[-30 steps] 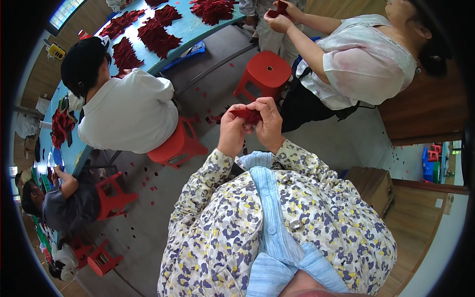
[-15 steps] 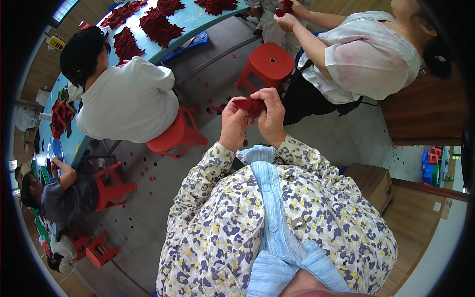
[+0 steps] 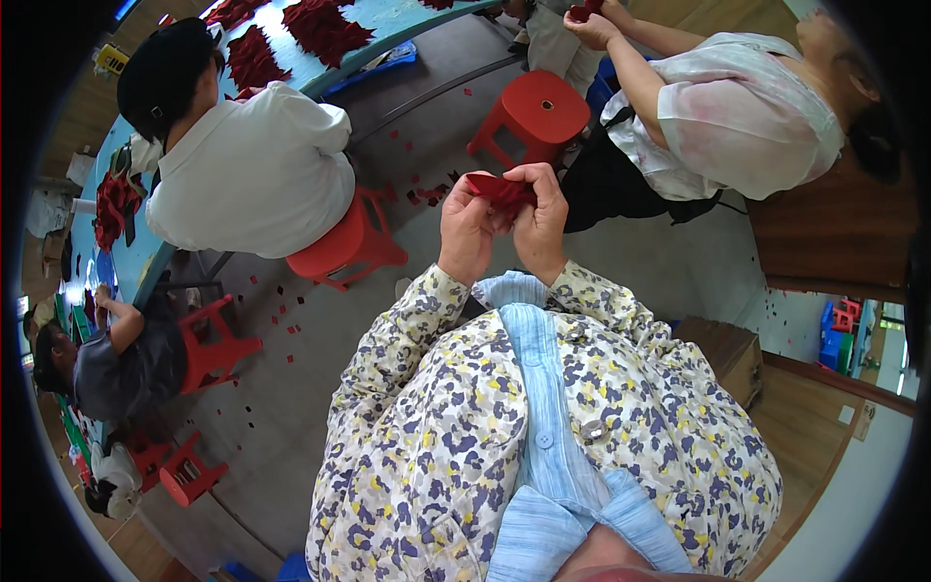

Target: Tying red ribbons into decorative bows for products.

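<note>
Head view is showing both hands raised in front of the chest, working one red piece (image 3: 501, 188) between them. Left hand (image 3: 465, 230) is closing on the piece's left end, thumb on top and fingers curled under; right hand (image 3: 539, 219) is pinching the right end, fingers bent over the upper edge. The piece is sitting between the two thumbs, folded or bunched, and I cannot tell whether it is cloth or paper.

Doing this well, as I am judging it, is a matter of keeping the two pinches close together so the soft piece is not sagging between them, and of turning it with the fingertips rather than the whole hand. Holding it up clear of the patterned sleeves is keeping the edges in sight.

Beyond the hands a red stool (image 3: 531, 109) is standing on the grey floor (image 3: 291, 407), with small red scraps (image 3: 428, 192) lying just left of the left hand. Farther left a person in white (image 3: 250, 173) is sitting at a blue table (image 3: 407, 19) carrying red heaps (image 3: 325, 27); to the right of the right hand another person (image 3: 732, 114) is also handling something red
</note>
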Demonstrator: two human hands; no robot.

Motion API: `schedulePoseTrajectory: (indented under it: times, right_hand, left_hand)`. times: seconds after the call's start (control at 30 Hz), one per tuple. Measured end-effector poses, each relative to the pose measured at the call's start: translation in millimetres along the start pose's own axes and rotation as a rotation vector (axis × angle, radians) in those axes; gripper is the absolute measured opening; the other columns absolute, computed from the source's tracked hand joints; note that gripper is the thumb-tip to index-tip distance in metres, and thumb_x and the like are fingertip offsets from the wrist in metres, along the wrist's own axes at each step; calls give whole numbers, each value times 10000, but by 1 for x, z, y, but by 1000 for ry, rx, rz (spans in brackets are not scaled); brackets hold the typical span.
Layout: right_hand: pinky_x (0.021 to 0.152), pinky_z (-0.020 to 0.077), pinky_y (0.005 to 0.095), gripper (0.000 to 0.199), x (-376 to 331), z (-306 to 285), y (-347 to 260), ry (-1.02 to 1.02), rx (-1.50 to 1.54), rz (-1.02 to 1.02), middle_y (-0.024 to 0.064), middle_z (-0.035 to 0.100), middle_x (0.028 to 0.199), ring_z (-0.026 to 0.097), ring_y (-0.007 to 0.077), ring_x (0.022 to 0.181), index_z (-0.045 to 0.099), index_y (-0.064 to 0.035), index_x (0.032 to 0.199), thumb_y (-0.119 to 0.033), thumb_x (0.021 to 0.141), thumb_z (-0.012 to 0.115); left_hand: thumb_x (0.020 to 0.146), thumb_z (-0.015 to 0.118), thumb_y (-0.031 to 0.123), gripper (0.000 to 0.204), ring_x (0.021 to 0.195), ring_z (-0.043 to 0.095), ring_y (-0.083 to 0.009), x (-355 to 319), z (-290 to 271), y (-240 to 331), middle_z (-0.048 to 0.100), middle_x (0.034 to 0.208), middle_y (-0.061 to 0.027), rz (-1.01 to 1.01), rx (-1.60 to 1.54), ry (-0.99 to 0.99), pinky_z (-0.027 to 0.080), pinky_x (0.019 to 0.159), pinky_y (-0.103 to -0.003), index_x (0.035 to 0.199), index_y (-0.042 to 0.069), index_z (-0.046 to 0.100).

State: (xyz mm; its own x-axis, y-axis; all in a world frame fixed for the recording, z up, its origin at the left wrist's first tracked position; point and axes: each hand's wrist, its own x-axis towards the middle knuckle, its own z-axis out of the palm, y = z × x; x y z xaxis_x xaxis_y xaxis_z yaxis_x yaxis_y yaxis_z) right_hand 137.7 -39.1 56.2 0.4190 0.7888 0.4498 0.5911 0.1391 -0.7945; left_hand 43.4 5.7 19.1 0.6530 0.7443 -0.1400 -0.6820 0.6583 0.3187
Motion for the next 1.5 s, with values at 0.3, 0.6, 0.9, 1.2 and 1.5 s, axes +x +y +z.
schedulePoseTrajectory:
  times: [0.3,0.6,0.9,1.2,1.5]
  right_hand:
    - [570,500,325,377,-4,-11,-6,-100,-202,-487,98,521,916,597,244,693,577,-94,987,85,655,571]
    - [705,450,251,337,-10,-6,-6,78,169,-35,80,529,912,554,179,782,546,-60,942,132,673,475]
    - [733,435,251,275,-10,-3,-12,88,205,-5,62,525,882,533,149,792,528,-51,906,134,709,476]
    - [710,428,245,240,-10,-15,0,61,133,-121,56,524,881,534,144,794,534,-69,886,94,710,541]
    - [708,420,235,223,-6,-13,-5,11,258,-93,60,528,877,523,138,793,529,-60,876,88,712,553]
  left_hand:
    - [857,513,-10,170,720,561,-94,-7,8,6,558,946,-34,363,455,-62,474,567,-206,1015,52,500]
    - [840,502,-53,173,780,539,-83,-13,19,9,523,968,-54,326,350,-101,473,590,-204,986,35,473]
    - [874,523,-5,146,850,515,-61,-12,22,4,521,984,-39,330,395,-81,445,700,-203,1003,40,472]
    - [776,514,-112,177,733,520,-70,-4,22,25,529,881,-26,415,777,-337,447,606,-200,895,12,558]
    - [762,518,-102,204,737,524,-88,-13,24,5,533,866,-55,438,618,-205,447,603,-207,926,6,461]
